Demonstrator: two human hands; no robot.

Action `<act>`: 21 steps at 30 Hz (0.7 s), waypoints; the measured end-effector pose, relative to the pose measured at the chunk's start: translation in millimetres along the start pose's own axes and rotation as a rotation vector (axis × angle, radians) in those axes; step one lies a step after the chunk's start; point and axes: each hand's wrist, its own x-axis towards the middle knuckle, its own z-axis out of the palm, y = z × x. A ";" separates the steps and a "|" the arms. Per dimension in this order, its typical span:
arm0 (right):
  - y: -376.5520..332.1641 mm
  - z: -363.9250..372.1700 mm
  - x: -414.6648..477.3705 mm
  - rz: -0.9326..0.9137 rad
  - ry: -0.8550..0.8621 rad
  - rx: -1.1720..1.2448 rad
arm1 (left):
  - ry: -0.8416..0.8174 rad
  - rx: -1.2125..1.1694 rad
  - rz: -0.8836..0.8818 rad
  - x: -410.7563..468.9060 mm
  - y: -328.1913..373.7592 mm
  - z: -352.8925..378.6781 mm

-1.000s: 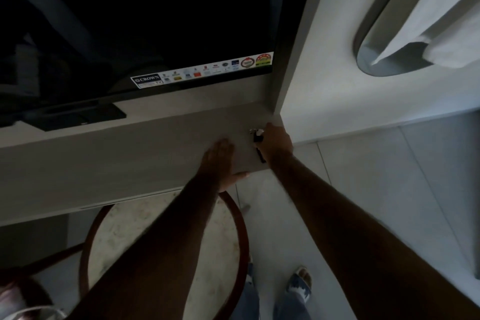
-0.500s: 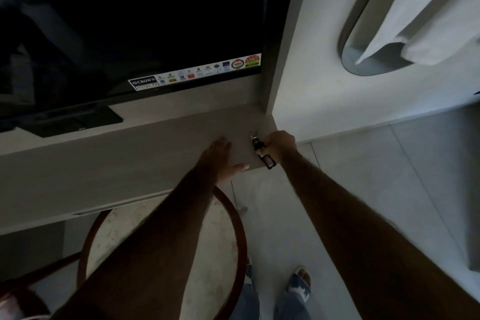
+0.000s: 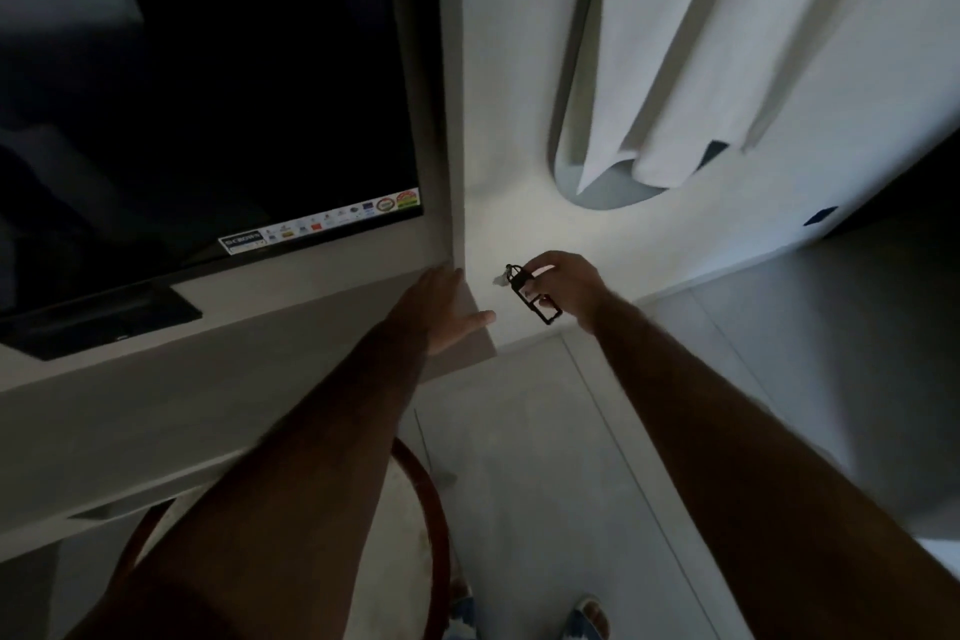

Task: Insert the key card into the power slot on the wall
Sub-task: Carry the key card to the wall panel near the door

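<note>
My right hand [image 3: 571,283] is closed on a small black key fob [image 3: 532,296] with a ring and a pale tag at its top end. It holds the fob in the air just off the right end of the wooden shelf [image 3: 260,379], in front of the white wall [image 3: 519,120]. My left hand [image 3: 447,309] lies flat, fingers spread, on the shelf's right corner, a short way left of the fob. No power slot is visible in the dim room.
A dark television [image 3: 208,94] stands on the shelf at the left. A round wooden stool [image 3: 415,509] sits under the shelf by my feet. White cloth [image 3: 701,68] hangs over an oval mirror [image 3: 576,161] on the wall. The floor is pale tile [image 3: 545,431].
My right hand lifted the key fob off the shelf's corner and moved it right, clear of the edge. The camera view swung right and upward. My left hand stayed on the shelf.
</note>
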 end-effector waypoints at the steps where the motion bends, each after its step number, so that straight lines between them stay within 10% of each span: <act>1: -3.3 -13.7 -5.5 -0.015 0.012 -0.008 | 0.014 -0.005 0.020 1.7 11.5 -5.7; 21: -42.4 -294.1 -123.6 -0.270 0.267 0.046 | 0.214 0.069 0.423 16.7 273.2 -110.9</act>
